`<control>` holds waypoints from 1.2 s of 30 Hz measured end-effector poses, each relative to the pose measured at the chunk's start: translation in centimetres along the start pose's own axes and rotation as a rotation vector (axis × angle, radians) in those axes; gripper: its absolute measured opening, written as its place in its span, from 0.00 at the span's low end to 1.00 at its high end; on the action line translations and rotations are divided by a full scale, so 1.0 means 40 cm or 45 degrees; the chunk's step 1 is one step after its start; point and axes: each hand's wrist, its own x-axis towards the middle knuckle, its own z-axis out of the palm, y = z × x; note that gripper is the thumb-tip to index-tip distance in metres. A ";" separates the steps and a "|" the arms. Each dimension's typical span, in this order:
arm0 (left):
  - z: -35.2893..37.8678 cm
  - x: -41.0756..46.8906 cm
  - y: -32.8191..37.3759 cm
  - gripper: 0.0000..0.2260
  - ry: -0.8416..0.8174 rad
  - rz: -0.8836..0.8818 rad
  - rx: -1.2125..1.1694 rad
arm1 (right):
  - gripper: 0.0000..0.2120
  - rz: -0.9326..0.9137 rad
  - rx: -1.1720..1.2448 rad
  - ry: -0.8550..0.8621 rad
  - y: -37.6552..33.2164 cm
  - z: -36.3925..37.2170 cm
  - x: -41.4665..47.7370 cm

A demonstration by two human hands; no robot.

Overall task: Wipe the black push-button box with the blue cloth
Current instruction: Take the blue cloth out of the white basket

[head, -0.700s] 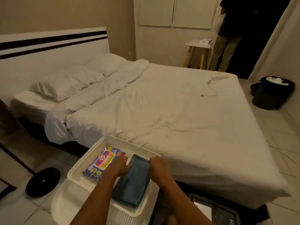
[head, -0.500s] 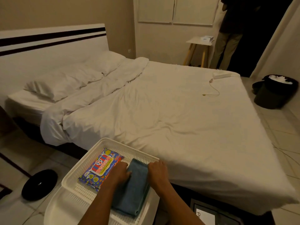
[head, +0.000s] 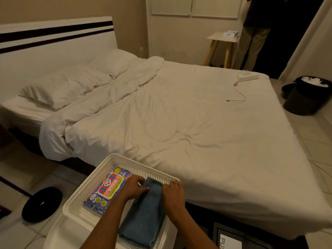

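Observation:
A folded blue cloth (head: 143, 214) lies in a white slotted plastic basket (head: 75, 205) at the bottom of the view. My left hand (head: 134, 188) pinches the cloth's far left edge. Opposite it, my right hand (head: 173, 196) grips the far right edge. The black push-button box (head: 239, 238) sits on the floor at the bottom right, mostly cut off, showing a white label with dark letters.
A colourful pack of wet wipes (head: 107, 189) lies in the basket beside the cloth. The white bed (head: 197, 126) fills the middle, with a power strip (head: 248, 78) on it. A black round object (head: 42, 203) is on the floor at left, a black bin (head: 309, 96) at right. A person (head: 256, 33) stands by the stool (head: 222, 44).
The view has shifted slightly, so the bed and basket sit a little differently in frame. Both hands stay on the far end of the blue cloth in the basket.

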 end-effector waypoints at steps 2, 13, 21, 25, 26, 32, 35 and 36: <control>-0.021 -0.007 -0.001 0.06 -0.056 0.060 -0.037 | 0.17 -0.025 -0.004 0.113 0.007 0.014 0.013; -0.074 -0.084 0.035 0.11 -0.085 0.159 -0.137 | 0.16 -0.265 0.106 -0.093 0.040 -0.082 0.007; -0.112 -0.141 0.046 0.18 -0.026 0.109 -0.115 | 0.16 -0.246 0.244 -0.155 0.048 -0.146 -0.027; -0.129 -0.177 0.085 0.20 0.030 0.127 -0.083 | 0.21 -0.154 0.432 -0.219 0.054 -0.186 -0.056; -0.135 -0.192 0.101 0.21 0.052 0.131 -0.070 | 0.22 -0.150 0.439 -0.230 0.053 -0.196 -0.065; -0.191 -0.278 0.226 0.15 0.098 0.215 0.081 | 0.14 -0.110 0.404 -0.153 0.064 -0.284 -0.134; -0.231 -0.305 0.303 0.13 0.185 0.301 0.183 | 0.07 -0.152 0.416 0.000 0.085 -0.367 -0.171; -0.242 -0.312 0.337 0.13 0.215 0.333 0.212 | 0.05 -0.162 0.407 0.060 0.096 -0.402 -0.184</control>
